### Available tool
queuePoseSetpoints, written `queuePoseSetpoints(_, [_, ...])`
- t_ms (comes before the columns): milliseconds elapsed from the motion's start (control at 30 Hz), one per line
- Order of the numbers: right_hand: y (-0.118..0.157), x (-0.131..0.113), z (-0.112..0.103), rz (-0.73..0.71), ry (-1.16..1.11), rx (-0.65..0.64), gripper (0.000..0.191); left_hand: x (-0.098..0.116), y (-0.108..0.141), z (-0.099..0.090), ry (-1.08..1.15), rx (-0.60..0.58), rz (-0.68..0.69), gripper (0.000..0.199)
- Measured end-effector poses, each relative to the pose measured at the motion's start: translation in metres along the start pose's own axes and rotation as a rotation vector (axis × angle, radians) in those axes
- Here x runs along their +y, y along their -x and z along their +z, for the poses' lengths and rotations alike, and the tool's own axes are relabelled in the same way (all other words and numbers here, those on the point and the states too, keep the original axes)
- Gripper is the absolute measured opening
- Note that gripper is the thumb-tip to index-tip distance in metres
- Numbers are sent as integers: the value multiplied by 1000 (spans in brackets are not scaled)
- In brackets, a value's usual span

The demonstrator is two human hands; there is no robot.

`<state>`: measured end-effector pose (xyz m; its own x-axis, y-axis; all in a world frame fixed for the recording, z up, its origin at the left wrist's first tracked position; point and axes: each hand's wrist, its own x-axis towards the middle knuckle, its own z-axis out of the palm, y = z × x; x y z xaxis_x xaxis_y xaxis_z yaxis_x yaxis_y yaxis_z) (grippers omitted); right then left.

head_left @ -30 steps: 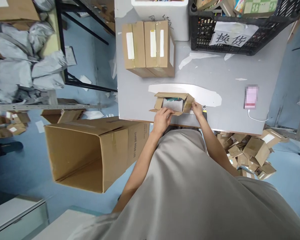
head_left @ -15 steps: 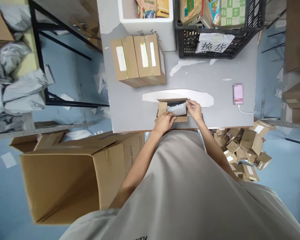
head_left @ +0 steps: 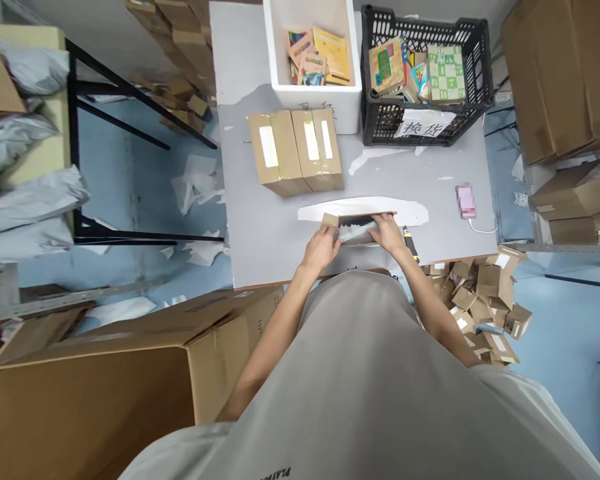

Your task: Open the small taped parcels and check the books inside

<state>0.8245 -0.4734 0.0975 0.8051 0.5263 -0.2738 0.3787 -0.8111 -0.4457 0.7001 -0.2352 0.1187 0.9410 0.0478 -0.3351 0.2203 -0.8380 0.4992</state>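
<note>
A small open cardboard box lies near the table's front edge. Inside it is a translucent plastic-wrapped item, now at a slant; its contents cannot be made out. My left hand is closed on the box's left end, its fingertips by the raised flap. At the other end my right hand reaches over the box's rim, its fingers bent onto the right end of the wrapped item. A black and yellow utility knife lies just right of my right wrist.
Two taped cartons stand behind the box. Farther back are a white foam bin and a black crate, both holding books. A phone charges at right. A large open carton and discarded boxes flank me.
The wrapped item has tilted inside the box, and my right fingers have moved onto it. My view has shifted, showing more of the back of the table. The knife has come into sight.
</note>
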Motion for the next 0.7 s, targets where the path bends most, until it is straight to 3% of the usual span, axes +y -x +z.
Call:
queuePoseSetpoints(133, [17,-10,4,32,79,-69,35,-2,-19,2,76,8,82,47])
queuePoseSetpoints(267, [36,-11,7,15,73,-181,23,18,-38,6,48,-73,151,49])
queuePoseSetpoints(533, [63,-14,9,67,80,-165,29,63,-74,22,-134,-242,60,38])
queuePoseSetpoints(700, [69,-14,4,1,79,-204,44,81,-87,31,-143,-225,-6,29])
